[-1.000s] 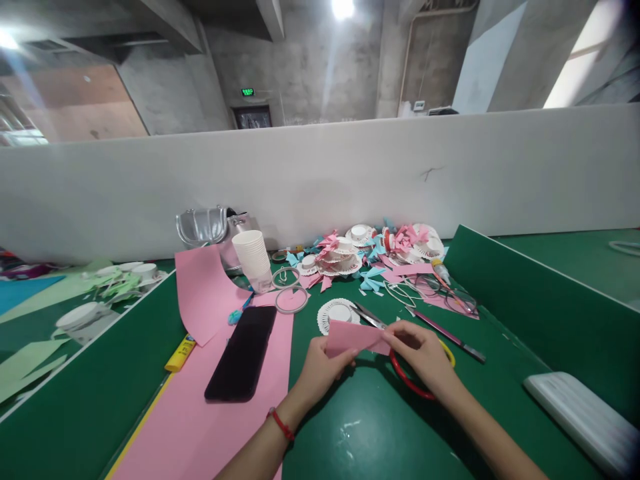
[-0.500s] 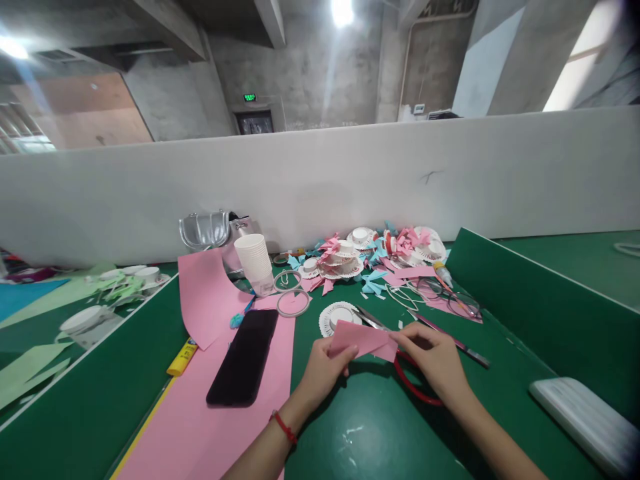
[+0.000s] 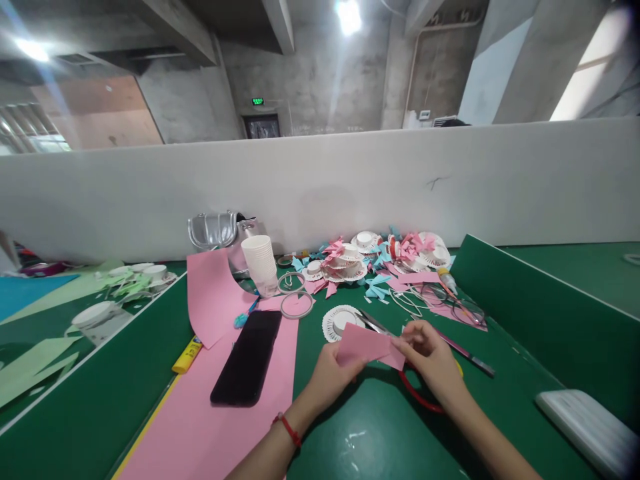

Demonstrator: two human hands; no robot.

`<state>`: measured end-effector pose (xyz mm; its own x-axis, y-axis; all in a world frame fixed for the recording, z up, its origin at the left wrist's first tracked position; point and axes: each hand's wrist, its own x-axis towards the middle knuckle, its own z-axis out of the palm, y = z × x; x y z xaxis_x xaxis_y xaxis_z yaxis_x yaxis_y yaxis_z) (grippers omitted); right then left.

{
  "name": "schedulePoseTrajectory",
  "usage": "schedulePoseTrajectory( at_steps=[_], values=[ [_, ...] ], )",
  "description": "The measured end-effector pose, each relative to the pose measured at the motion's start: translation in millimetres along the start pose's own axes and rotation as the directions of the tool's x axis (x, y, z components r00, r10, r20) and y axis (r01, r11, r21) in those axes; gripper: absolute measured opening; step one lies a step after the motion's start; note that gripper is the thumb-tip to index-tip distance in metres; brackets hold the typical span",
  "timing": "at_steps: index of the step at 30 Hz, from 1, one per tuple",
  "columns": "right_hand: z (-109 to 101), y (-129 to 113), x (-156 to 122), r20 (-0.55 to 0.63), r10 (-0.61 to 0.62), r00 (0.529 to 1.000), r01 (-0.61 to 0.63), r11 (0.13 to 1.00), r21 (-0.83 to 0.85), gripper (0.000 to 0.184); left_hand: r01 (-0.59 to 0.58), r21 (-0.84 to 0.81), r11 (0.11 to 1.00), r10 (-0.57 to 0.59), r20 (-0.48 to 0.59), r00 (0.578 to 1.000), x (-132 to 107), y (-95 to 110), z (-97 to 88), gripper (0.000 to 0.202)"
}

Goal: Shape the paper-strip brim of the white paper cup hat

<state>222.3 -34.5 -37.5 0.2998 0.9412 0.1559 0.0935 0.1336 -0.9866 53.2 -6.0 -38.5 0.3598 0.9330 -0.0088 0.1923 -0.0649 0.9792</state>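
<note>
A small piece of folded pink paper (image 3: 364,344) is held up over the green table between both hands. My left hand (image 3: 331,373) grips its left end, thumb laid along the lower edge. At the right end, my right hand (image 3: 431,353) pinches the paper between thumb and fingers. Beneath the right hand lie scissors with red handles (image 3: 419,395), their blades pointing away to the upper left. Just behind the paper sits a white paper cup cut into a fringed disc (image 3: 341,323).
On the left, a black phone (image 3: 247,360) lies on a pink sheet (image 3: 200,433), near a yellow glue tube (image 3: 188,355) and stacked paper cups (image 3: 259,263). Pink and blue paper flowers (image 3: 345,260) pile up at the back. Green dividers (image 3: 530,313) flank the workspace; a white box-like object (image 3: 587,427) rests right.
The view has shifted slightly, so everything sits a little lower and to the right. Both hands still hold the pink paper, and the right hand's fingers have lifted and curled a little.
</note>
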Motion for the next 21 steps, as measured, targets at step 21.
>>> schedulePoseTrajectory(
  at_steps=[21],
  values=[
    [-3,-9,-5,-0.117,-0.063,0.991,0.051,0.994,-0.100,0.037,0.008,-0.270,0.963,-0.037,-0.104,0.994,9,-8,-3.8,0.028]
  ],
)
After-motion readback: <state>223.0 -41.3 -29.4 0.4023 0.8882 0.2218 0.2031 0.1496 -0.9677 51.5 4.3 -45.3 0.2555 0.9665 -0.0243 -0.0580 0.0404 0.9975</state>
